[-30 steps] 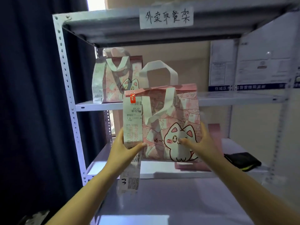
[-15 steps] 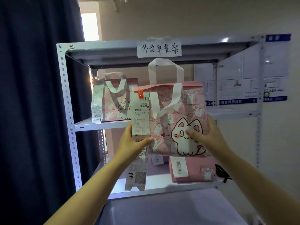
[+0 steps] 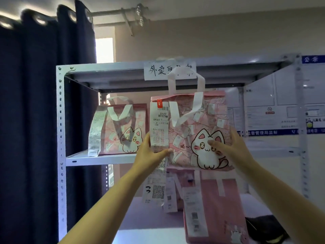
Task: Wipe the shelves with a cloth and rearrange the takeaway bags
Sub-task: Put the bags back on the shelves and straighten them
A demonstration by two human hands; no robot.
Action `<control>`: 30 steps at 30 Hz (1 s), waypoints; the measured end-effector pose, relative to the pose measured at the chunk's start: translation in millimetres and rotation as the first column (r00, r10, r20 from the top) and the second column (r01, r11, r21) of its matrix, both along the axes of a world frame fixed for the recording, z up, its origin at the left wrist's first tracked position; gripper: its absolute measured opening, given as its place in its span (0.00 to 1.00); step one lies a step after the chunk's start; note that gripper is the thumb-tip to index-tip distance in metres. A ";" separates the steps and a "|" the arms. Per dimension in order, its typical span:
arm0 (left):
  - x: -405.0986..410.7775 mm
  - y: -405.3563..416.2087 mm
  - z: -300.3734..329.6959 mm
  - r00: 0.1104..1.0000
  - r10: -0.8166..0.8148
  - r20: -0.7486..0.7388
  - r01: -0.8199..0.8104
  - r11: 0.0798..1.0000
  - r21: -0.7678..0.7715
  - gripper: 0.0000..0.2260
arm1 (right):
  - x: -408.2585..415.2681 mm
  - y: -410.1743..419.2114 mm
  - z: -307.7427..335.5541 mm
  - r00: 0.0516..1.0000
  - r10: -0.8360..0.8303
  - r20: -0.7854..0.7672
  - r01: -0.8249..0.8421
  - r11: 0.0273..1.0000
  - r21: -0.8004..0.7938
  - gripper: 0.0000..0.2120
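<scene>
I hold a pink takeaway bag [image 3: 195, 131] with a white cat print and white handles in the air, level with the upper shelf [image 3: 98, 158]. My left hand [image 3: 151, 154] grips its left lower edge, thumb over the long receipt [image 3: 159, 127] stuck to its front. My right hand [image 3: 230, 147] grips its right side, thumb on the cat's face. A second, matching bag [image 3: 123, 129] stands on the upper shelf at the left. More pink bags [image 3: 212, 206] with receipts stand on the lower shelf [image 3: 149, 219]. A dark cloth [image 3: 263, 228] lies at the lower shelf's right end.
The white metal rack [image 3: 60, 138] has a handwritten paper label [image 3: 158, 70] on its top edge. A dark blue curtain [image 3: 28, 120] hangs to the left. Notice boards [image 3: 274, 111] cover the wall behind the rack's right half.
Both hands have lifted the cat bag from in front of the lower shelf up to the upper shelf's height. The view has tilted upward.
</scene>
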State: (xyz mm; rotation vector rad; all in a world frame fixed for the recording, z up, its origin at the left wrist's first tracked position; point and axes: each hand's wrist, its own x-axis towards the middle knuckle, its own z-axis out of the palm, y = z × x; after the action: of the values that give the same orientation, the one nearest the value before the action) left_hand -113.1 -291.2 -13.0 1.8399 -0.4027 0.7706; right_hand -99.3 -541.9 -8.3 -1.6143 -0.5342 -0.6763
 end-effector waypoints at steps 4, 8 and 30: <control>43.3 -8.1 14.6 0.999 0.050 -0.016 -0.050 0.999 -0.005 0.29 | 46.9 -7.3 16.8 0.998 0.056 0.015 -0.056 0.998 -0.004 0.28; 79.3 -12.2 22.0 0.994 0.103 -0.022 -0.103 0.995 0.003 0.31 | 91.6 -12.8 23.2 0.994 0.112 0.014 -0.112 0.994 -0.013 0.26; 174.5 11.4 14.4 0.948 0.303 -0.094 -0.294 0.950 0.105 0.33 | 226.4 3.1 26.8 0.979 0.130 -0.159 -0.171 0.943 -0.286 0.27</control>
State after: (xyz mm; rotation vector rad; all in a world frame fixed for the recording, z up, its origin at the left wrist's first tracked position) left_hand 61.4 -279.8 1.4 2.0458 -0.0875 0.8617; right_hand 127.1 -538.8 18.5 -1.8649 -0.6752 -0.3770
